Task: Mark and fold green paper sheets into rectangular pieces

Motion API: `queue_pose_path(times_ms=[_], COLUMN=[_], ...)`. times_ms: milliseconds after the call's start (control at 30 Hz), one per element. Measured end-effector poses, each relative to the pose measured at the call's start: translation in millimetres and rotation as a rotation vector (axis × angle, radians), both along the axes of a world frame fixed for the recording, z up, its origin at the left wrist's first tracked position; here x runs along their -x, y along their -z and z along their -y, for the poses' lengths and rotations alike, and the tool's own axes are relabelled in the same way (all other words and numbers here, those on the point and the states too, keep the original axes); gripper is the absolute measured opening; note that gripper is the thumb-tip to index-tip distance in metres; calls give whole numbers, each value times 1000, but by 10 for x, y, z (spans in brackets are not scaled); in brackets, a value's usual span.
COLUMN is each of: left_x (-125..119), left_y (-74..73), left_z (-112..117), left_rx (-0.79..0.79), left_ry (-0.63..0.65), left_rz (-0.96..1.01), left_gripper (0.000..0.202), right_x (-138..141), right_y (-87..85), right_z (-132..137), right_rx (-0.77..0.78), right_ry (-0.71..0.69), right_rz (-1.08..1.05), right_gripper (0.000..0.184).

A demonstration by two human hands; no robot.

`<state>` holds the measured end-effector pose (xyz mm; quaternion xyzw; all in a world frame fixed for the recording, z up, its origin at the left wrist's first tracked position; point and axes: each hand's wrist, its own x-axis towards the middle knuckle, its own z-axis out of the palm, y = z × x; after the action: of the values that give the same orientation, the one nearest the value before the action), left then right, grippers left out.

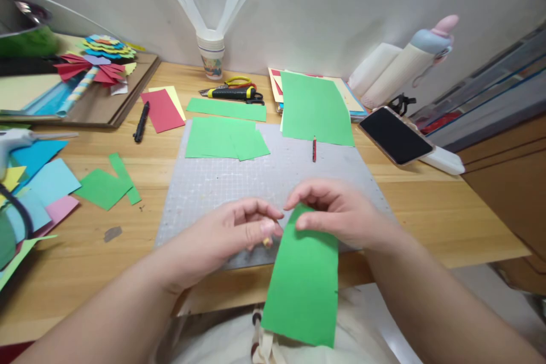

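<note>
A green paper strip hangs over the near edge of the desk toward my lap. My right hand pinches its top edge between thumb and fingers. My left hand is curled shut at the strip's upper left corner, with thumb and fingertips pressed on the edge. Both hands hover over the near part of the grey cutting mat. More green sheets lie at the far side of the mat.
A red pencil lies on the mat. A phone sits at the right, scissors and a cutter at the back, a paper cup of white strips, a black pen, and coloured paper scraps at the left.
</note>
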<state>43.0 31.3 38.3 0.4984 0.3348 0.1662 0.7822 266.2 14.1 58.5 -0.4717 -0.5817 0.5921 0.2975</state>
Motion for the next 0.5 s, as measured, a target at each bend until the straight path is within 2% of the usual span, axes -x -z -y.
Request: queue_pose_path(times_ms=[67, 133, 200, 267, 333, 367, 433, 500], left_x=[-4, -12, -20, -25, -31, -34, -41, -48], left_y=[1, -4, -12, -12, -1, 9, 31, 46], left_z=[14, 26, 34, 34, 22, 12, -12, -34], left_rx=[73, 112, 138, 139, 104, 78, 33, 6], left_ry=[67, 56, 40, -4, -111, -192, -358, -473], left_rz=[91, 110, 90, 61, 34, 26, 17, 3], left_gripper=[33, 31, 29, 28, 28, 30, 35, 40], right_x=[137, 247, 317, 340, 323, 308, 283, 284], right_y=[18, 53, 91, 134, 187, 218, 281, 337], right_z=[-69, -134, -180, -203, -204, -199, -184, -169], right_rx=[-38, -68, -94, -105, -44, 18, 152, 242], right_ry=[-85, -122, -72, 64, 178, 191, 118, 45], right_rz=[-9, -27, -82, -157, -226, -244, -247, -242], right_gripper=[23, 27, 32, 39, 46, 47, 44, 36])
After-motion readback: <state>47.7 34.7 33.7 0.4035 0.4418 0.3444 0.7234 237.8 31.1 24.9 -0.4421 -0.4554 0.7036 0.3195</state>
